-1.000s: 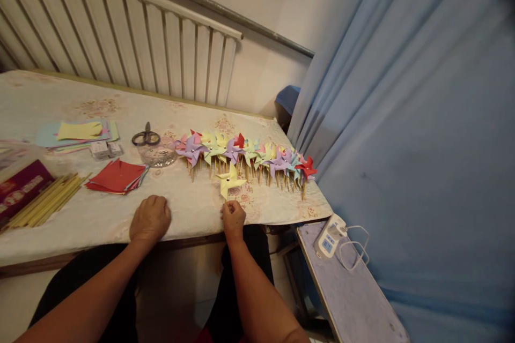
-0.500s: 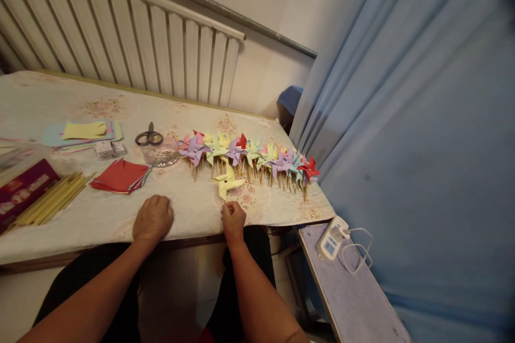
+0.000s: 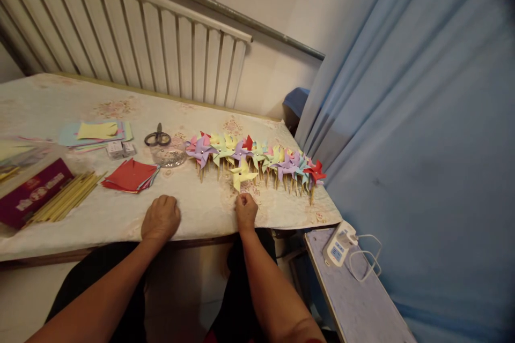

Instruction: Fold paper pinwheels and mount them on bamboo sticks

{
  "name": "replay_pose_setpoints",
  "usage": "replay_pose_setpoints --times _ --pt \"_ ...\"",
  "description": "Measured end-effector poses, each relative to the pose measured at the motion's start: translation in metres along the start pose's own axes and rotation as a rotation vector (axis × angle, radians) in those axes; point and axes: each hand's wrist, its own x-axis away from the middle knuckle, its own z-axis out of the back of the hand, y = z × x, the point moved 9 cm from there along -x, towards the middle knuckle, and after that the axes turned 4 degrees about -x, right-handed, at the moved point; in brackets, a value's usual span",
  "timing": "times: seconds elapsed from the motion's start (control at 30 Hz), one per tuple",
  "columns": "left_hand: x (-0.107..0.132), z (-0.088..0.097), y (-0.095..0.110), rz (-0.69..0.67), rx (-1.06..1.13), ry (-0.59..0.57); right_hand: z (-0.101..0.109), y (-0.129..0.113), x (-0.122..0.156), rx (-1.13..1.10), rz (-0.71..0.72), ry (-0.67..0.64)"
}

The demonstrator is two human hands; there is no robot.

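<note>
My right hand (image 3: 245,211) pinches the stick of a yellow paper pinwheel (image 3: 242,173), whose head lies just in front of a long row of coloured pinwheels (image 3: 257,158) on the table. My left hand (image 3: 161,217) rests near the table's front edge as a loose fist, and nothing shows in it. Red paper squares (image 3: 131,176) lie a little beyond my left hand.
The table (image 3: 60,96) also carries scissors (image 3: 157,137) on a glass dish of pins (image 3: 168,157), yellow sticks (image 3: 66,197), a purple box (image 3: 32,191) and pastel sheets (image 3: 96,131). A radiator runs behind. A blue curtain (image 3: 422,118) and a bench with a power strip (image 3: 340,243) stand at the right.
My right hand has pushed the yellow pinwheel forward, up against the row. The camera has shifted slightly. My left hand has stayed where it was.
</note>
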Motion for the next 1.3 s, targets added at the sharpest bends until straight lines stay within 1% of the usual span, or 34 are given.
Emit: replay_pose_setpoints --times 0.23,0.33,0.4,0.57,0.77,0.93,1.3 --pt "0.001 0.0 0.0 0.004 -0.009 -0.001 0.019 0.021 -0.043 0.03 -0.039 0.112" --pt "0.002 0.0 0.0 0.005 -0.008 -0.001 0.024 0.03 -0.055 0.054 -0.065 0.165" --pt "0.002 0.001 0.0 0.006 -0.006 0.0 0.023 0.034 -0.059 0.068 -0.075 0.185" --pt "0.002 0.002 0.001 0.0 0.01 -0.003 0.011 0.035 -0.062 0.092 -0.063 0.184" --pt "0.002 -0.001 -0.001 -0.002 0.02 -0.001 0.0 0.032 -0.065 0.123 -0.064 0.177" --pt "0.002 -0.004 -0.002 -0.002 0.026 -0.001 -0.004 0.028 -0.067 0.15 -0.056 0.16" --pt "0.003 -0.001 0.0 -0.006 0.005 0.011 -0.006 0.022 -0.07 0.203 -0.039 0.147"
